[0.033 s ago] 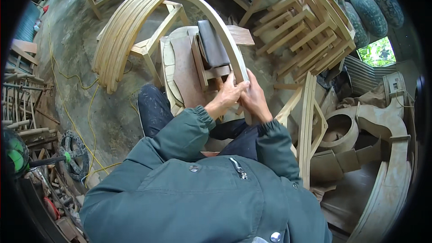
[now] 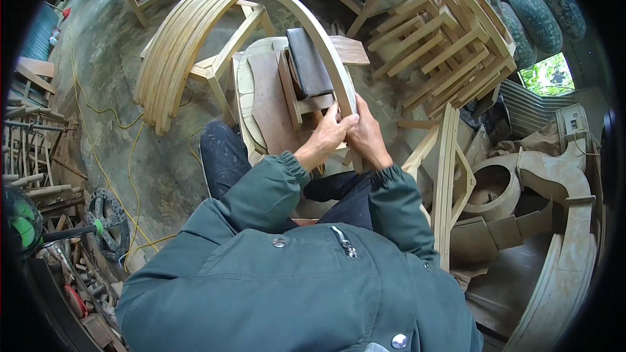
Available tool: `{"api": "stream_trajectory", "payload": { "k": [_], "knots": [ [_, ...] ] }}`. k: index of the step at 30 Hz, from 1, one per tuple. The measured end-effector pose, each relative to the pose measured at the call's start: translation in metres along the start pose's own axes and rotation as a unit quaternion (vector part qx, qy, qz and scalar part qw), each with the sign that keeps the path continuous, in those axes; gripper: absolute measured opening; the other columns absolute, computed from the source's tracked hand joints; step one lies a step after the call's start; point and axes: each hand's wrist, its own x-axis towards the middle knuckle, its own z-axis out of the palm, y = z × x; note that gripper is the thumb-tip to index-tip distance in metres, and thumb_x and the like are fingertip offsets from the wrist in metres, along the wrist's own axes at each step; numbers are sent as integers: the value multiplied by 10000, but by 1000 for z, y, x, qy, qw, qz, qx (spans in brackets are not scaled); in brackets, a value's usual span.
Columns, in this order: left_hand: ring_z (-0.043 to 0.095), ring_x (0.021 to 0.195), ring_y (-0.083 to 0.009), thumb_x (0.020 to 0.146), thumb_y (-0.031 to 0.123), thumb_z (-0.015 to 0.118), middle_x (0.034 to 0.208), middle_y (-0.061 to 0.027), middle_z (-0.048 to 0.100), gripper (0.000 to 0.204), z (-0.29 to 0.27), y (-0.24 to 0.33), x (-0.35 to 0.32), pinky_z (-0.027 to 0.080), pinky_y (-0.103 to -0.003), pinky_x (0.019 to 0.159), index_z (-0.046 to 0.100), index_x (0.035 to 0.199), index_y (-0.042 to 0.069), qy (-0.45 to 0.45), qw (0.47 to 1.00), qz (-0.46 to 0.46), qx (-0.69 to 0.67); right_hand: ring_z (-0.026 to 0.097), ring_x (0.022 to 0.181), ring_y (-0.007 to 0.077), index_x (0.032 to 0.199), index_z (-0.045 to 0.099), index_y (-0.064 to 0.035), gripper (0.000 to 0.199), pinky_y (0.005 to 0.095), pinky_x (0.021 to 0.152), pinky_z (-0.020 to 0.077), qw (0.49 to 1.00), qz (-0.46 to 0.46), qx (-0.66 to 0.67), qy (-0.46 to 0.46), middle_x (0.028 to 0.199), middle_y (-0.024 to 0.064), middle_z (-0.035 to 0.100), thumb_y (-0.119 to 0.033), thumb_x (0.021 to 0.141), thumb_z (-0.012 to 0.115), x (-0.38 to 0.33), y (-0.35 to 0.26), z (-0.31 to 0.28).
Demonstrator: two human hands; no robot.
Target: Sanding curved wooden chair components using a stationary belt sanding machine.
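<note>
A pale curved wooden strip [image 2: 318,36] arches away from me, its near end between my hands. My left hand [image 2: 326,135] is closed on the strip's lower part, thumb across it. Close beside it, my right hand [image 2: 367,132] wraps round the same end from the right. Just left of the strip stands a dark grey, flat-faced rectangular block [image 2: 309,63], its kind unclear. Brown flat boards [image 2: 264,85] lie next to it, over pale wooden shapes. The underside of the strip's near end is hidden by my fingers.
Stacked curved strips [image 2: 189,45] rest on a wooden frame [image 2: 225,58] at left. A slatted wooden frame [image 2: 450,45] stands far right, with long pale frame pieces [image 2: 445,189] nearer. A yellow cord [image 2: 98,160] crosses the floor at left, by a fan [image 2: 25,218].
My hands and the strip's near end have shifted very slightly away from me. Both hands keep their hold.
</note>
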Motion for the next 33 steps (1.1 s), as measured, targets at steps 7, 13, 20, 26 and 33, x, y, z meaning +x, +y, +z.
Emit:
{"api": "stream_trajectory", "payload": {
  "k": [7, 13, 20, 26, 33],
  "knots": [
    [597, 1231, -236, 1046, 346, 659, 1353, -163, 607, 748, -1, 0, -13, 453, -395, 1093, 335, 1577, -70, 80, 997, -14, -2, 682, 614, 202, 1537, 403, -112, 593, 360, 566, 531, 1000, -1, -2, -3, 797, 143, 684, -181, 1010, 664, -86, 39, -15],
    [614, 1182, -221, 978, 626, 679, 1313, -88, 571, 742, 16, -14, -14, 480, -440, 974, 449, 1471, 122, 84, 989, -86, -81, 736, 1038, 437, 1364, 575, -59, 479, 441, 854, 570, 979, 186, -70, 40, 1070, 256, 717, -143, 919, 732, -325, 43, -82],
    [712, 1001, -230, 1044, 596, 594, 1171, -80, 678, 543, 62, -7, -42, 570, -361, 830, 491, 1371, 175, -17, 985, -20, -171, 746, 924, 329, 1271, 670, -20, 444, 390, 850, 568, 967, 185, -125, 120, 1040, 190, 744, -36, 845, 797, -444, 40, -120],
    [737, 1013, -310, 1093, 513, 531, 1136, -139, 684, 468, 60, 5, -39, 605, -477, 893, 448, 1386, 158, -1, 974, -77, -213, 629, 780, 391, 1406, 651, -98, 731, 477, 701, 499, 927, 23, -358, 115, 851, 157, 610, 85, 698, 627, -393, 39, -151],
    [683, 1079, -263, 1116, 418, 516, 1222, -113, 621, 421, 44, 1, -24, 560, -446, 888, 493, 1429, 138, -38, 980, -100, -170, 593, 812, 356, 1533, 554, -145, 721, 482, 720, 465, 871, -72, -479, 89, 865, 127, 595, 58, 843, 610, -231, 28, -152]
  ]
}}
